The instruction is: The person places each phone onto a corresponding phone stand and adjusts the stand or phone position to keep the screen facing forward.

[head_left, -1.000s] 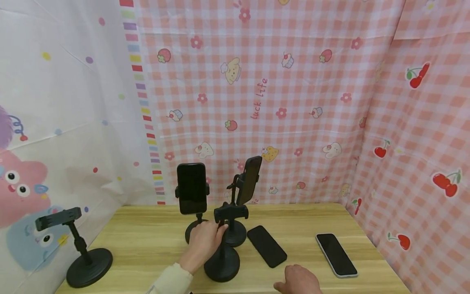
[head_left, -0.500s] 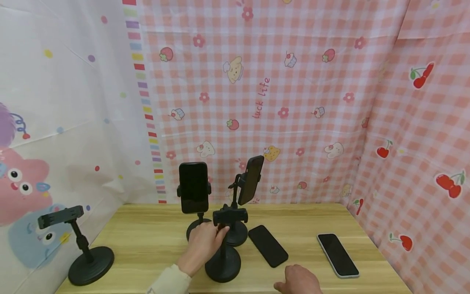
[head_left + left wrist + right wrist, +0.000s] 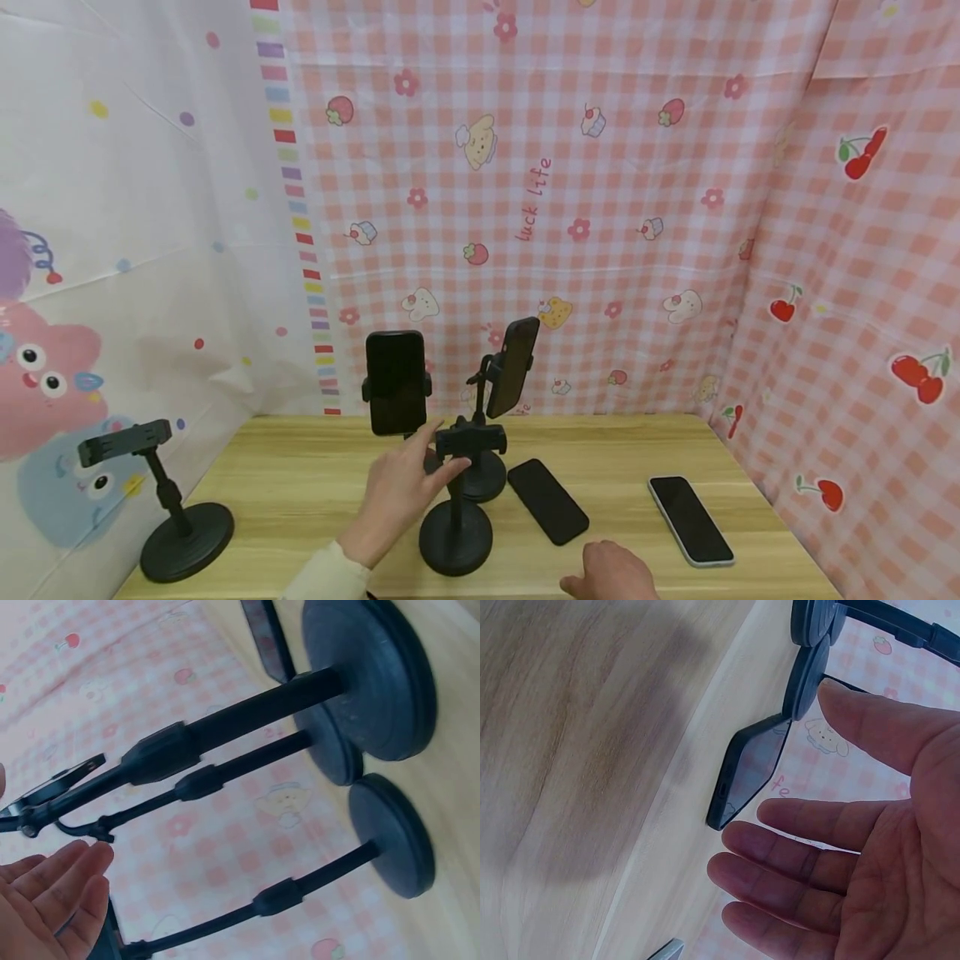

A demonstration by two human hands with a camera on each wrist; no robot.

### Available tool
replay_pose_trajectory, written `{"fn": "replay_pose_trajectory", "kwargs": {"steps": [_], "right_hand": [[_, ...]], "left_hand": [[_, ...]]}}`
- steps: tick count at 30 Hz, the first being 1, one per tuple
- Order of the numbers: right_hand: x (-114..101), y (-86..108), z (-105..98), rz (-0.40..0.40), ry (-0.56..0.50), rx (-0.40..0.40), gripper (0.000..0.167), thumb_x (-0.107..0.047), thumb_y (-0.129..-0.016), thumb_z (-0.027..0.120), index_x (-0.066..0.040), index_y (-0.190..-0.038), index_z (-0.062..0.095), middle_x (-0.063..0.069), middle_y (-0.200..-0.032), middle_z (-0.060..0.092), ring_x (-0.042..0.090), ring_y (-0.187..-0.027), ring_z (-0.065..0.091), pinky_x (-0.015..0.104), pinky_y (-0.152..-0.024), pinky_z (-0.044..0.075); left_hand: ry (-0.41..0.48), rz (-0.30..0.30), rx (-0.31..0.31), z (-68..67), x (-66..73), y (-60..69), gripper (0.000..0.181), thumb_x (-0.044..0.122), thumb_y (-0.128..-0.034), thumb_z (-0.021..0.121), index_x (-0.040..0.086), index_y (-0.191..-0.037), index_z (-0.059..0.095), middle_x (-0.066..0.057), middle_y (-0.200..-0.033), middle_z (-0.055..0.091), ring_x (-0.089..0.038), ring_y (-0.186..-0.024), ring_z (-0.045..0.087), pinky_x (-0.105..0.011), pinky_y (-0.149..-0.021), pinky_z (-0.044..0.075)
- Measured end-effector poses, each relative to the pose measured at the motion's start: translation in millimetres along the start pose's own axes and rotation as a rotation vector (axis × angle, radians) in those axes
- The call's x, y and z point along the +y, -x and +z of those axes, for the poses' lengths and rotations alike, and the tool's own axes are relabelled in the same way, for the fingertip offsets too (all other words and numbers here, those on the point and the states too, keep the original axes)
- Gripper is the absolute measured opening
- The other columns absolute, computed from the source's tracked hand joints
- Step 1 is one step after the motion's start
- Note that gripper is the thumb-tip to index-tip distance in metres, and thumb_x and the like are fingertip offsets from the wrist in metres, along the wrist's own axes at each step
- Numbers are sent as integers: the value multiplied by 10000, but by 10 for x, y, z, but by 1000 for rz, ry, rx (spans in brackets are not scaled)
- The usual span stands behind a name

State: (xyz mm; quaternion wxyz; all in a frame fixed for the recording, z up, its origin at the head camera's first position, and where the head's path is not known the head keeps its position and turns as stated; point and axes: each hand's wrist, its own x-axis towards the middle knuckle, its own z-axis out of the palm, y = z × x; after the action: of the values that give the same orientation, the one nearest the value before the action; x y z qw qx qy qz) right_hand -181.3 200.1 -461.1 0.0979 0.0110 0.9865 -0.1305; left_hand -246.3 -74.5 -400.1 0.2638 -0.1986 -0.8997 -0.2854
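Note:
A black phone stand with a bare clamp (image 3: pixel 471 439) rises from a round base (image 3: pixel 456 542) at the front middle of the table. Around the upper part of this stand, my left hand (image 3: pixel 397 487) has its fingers spread, thumb near the clamp. The left wrist view shows the left fingers (image 3: pixel 64 889) extended beside the stand's pole (image 3: pixel 262 712), gripping nothing; the thumb is mostly out of that view. My right hand (image 3: pixel 609 573) is held low at the front edge. Its fingers (image 3: pixel 795 859) are loosely extended with nothing in them, near a black phone (image 3: pixel 547 502) lying flat.
Behind the front stand, two more stands hold an upright phone (image 3: pixel 396 383) and a sideways-turned phone (image 3: pixel 513 367). A bare stand (image 3: pixel 168 492) is at the left. On the right lies a white-edged phone (image 3: pixel 690 521). Patterned cloth (image 3: pixel 600 167) encloses the table (image 3: pixel 300 500).
My left hand has let go of the front stand's upper pole; its fingers have spread and shifted slightly left and up. The right hand and the stands have stayed put.

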Motion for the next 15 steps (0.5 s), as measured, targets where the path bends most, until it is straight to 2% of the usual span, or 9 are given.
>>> {"fn": "replay_pose_trajectory", "kwargs": {"steps": [4,8,10,15], "right_hand": [[6,-7,11,4,-1,-4,364,-338,-847,779,-3,-817,640,68,-739,546,218,-679,530,419,-686,503],[-3,-10,17,-4,-18,6,357,-325,-835,790,-9,-784,632,62,-719,540,209,-663,526,415,-667,500],[-3,-9,20,-14,-28,13,352,-315,-829,794,-12,-767,625,59,-710,538,205,-655,526,414,-656,499],[-6,-19,26,-15,-39,10,350,-312,-826,796,-17,-752,622,56,-702,538,204,-650,528,413,-650,499]], "left_hand": [[15,89,74,-84,35,-26,699,496,-806,777,118,-1361,583,-26,-1022,732,-151,-788,698,-286,-566,503],[32,206,133,-174,67,-54,749,472,-757,819,112,-1368,578,-38,-1093,716,-166,-863,696,-271,-574,514],[43,280,152,-216,72,-66,750,513,-777,781,93,-1364,578,-57,-1129,704,-169,-903,690,-290,-619,542],[108,442,138,-282,69,-113,667,551,-864,659,93,-1344,591,-61,-1201,685,-164,-1014,677,-337,-786,566]]}}
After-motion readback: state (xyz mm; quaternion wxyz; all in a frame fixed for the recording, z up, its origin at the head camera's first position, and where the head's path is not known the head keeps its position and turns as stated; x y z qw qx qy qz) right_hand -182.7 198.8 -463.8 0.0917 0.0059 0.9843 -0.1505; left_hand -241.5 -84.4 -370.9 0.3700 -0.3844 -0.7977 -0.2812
